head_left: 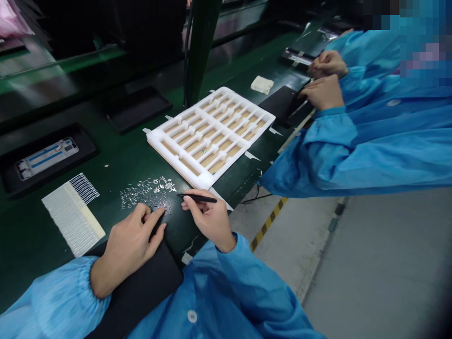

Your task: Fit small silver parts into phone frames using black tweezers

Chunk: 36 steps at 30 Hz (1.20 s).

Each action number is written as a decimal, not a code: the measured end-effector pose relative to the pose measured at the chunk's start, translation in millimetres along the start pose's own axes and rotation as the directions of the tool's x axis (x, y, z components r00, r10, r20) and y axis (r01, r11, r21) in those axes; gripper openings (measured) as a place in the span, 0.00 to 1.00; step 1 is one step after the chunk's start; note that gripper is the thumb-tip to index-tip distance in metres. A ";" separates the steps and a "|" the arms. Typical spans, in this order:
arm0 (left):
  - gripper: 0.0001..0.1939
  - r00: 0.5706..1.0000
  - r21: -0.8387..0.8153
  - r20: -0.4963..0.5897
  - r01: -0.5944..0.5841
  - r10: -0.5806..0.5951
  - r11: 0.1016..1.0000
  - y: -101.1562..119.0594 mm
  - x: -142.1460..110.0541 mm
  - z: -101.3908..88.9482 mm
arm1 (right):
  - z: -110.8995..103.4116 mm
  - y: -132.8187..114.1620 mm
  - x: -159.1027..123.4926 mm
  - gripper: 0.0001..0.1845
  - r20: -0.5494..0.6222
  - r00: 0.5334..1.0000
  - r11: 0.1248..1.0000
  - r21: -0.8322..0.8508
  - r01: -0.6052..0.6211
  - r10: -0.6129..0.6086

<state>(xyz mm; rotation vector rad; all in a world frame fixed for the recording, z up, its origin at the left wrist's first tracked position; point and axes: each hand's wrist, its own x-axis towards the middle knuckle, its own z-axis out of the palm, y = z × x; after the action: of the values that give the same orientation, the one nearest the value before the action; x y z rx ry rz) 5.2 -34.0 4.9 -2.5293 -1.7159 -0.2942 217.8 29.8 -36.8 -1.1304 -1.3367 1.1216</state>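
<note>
Head view: what are the fingers doing?

Right hand pinches black tweezers between thumb and forefinger; whether their tips are parted, I can't tell. On the left hand, forefinger and thumb stand apart, the other fingers curled. The forefinger reaches the near edge of the parts; I can't tell if it presses one.

And those parts?

Scattered loose on the green bench, just past the tweezers at their 9 o'clock.

How would they handle?

Very light, I'd judge, stiff and slippery, perhaps easily bent. I'd nip each across its narrow sides, gently, so it doesn't spring away.

What lies around them?

Taking the parts as the dial's centre: a card at 9 o'clock, a panel in a black case at 10, a white tray at 2. Well beyond it, also towards 2, are a co-worker's hands.
</note>
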 end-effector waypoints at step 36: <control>0.25 0.990 -0.046 0.005 -0.139 0.139 0.989 -8.3 19.4 5.0 | -6.7 -5.9 7.4 0.22 0.164 0.964 0.971 0.086 -0.224 0.208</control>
<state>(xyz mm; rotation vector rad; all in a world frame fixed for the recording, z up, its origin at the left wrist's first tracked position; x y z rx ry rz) 5.0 -12.4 3.5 -2.6695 -1.5424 -0.3180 223.8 36.7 -29.6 -1.1524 -1.2767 1.4472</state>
